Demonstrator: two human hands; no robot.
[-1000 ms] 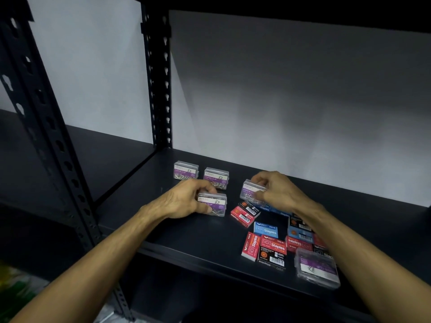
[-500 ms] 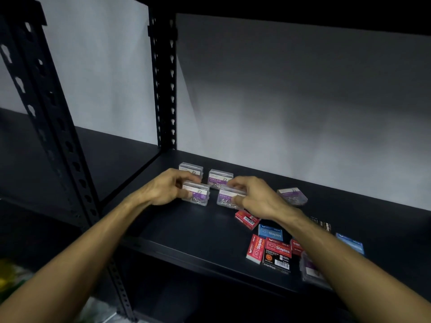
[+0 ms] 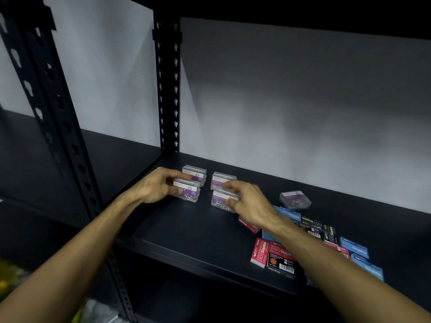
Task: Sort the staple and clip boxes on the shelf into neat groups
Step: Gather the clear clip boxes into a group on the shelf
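Note:
Several clear paper clip boxes with purple labels stand in a two-by-two block at the left of the dark shelf (image 3: 186, 229). My left hand (image 3: 155, 186) grips the front left clip box (image 3: 187, 191). The fingers of my right hand (image 3: 248, 203) rest on the front right clip box (image 3: 220, 199). Behind them stand the back left clip box (image 3: 194, 172) and the back right clip box (image 3: 222, 179). One more clip box (image 3: 295, 200) lies apart to the right. Red, blue and black staple boxes (image 3: 271, 252) lie jumbled at the front right, partly under my right forearm.
A perforated black upright (image 3: 166, 89) stands behind the clip boxes at the back left, another upright (image 3: 53, 113) at the near left. A pale wall closes the back. The shelf's front edge runs below my forearms.
Both hands have carried their clip boxes leftward and set them in front of the two back boxes. The view has shifted, so the staple pile now sits further right.

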